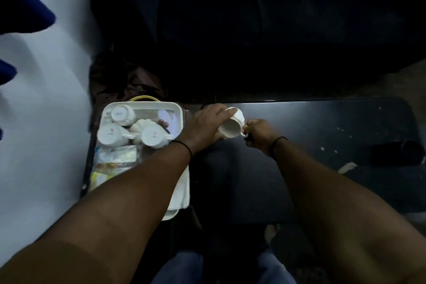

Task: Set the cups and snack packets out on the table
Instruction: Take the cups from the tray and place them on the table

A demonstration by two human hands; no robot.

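A white cup (230, 125) hangs tilted on its side just above the dark table (311, 145), its mouth facing me. My left hand (202, 125) cups its body from the left. My right hand (258, 132) pinches its handle from the right. Left of them a white tray (177, 110) holds several white cups (113, 134), most upside down. Snack packets (115, 161) lie in the tray's near half, partly hidden under my left forearm.
A dark cylindrical object (396, 152) lies on the table at the right, with pale scraps (347, 167) near it. A dark sofa or seat (253, 30) stands behind the table. A pale wall (46, 122) runs along the left. My knees (184, 267) show below.
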